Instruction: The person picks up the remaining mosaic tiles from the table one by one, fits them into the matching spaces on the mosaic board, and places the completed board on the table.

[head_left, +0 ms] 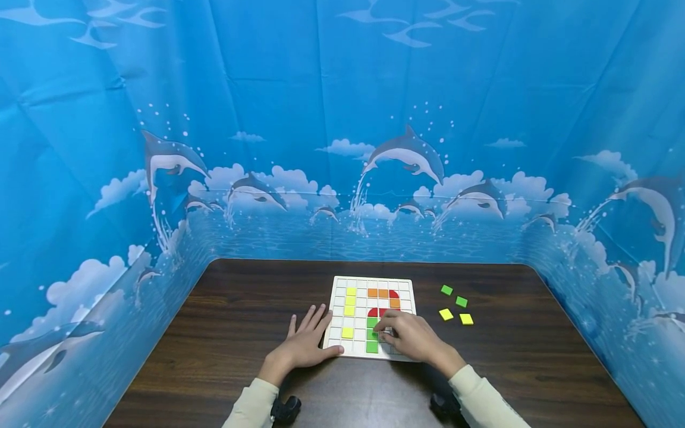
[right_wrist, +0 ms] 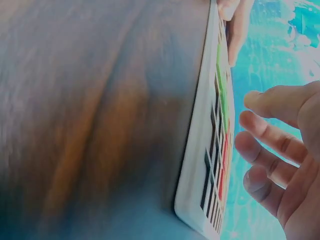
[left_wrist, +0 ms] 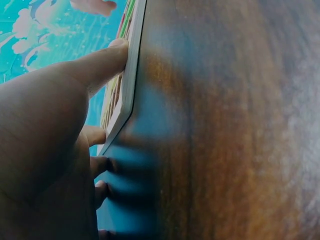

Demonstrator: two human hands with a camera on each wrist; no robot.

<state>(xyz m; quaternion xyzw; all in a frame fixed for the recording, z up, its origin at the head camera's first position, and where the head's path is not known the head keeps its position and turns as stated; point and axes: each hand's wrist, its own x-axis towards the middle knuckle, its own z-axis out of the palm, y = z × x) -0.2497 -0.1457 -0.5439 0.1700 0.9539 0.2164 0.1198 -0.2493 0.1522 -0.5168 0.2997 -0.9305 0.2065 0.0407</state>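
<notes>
A white grid board [head_left: 359, 301] lies on the brown table, with coloured tiles in its cells. My left hand [head_left: 305, 346] is spread flat at its left side; the thumb [left_wrist: 112, 57] presses on the near-left corner, and the fingers lie along the left edge. Over the right half of the board hovers my right hand [head_left: 411, 334], fingers loosely bent beside a column of green tiles [head_left: 371, 347]. Nothing shows between its fingertips [right_wrist: 252, 122] in the right wrist view. Red pieces [head_left: 373, 312] sit above the green column, partly hidden by that hand.
Also on the board are yellow tiles [head_left: 351, 301] to the left and orange tiles [head_left: 373, 293] near the top. Loose green tiles [head_left: 461, 302] and loose yellow tiles [head_left: 446, 314] lie on the table [head_left: 257, 285] right of the board. A blue dolphin curtain [head_left: 321, 89] surrounds the table.
</notes>
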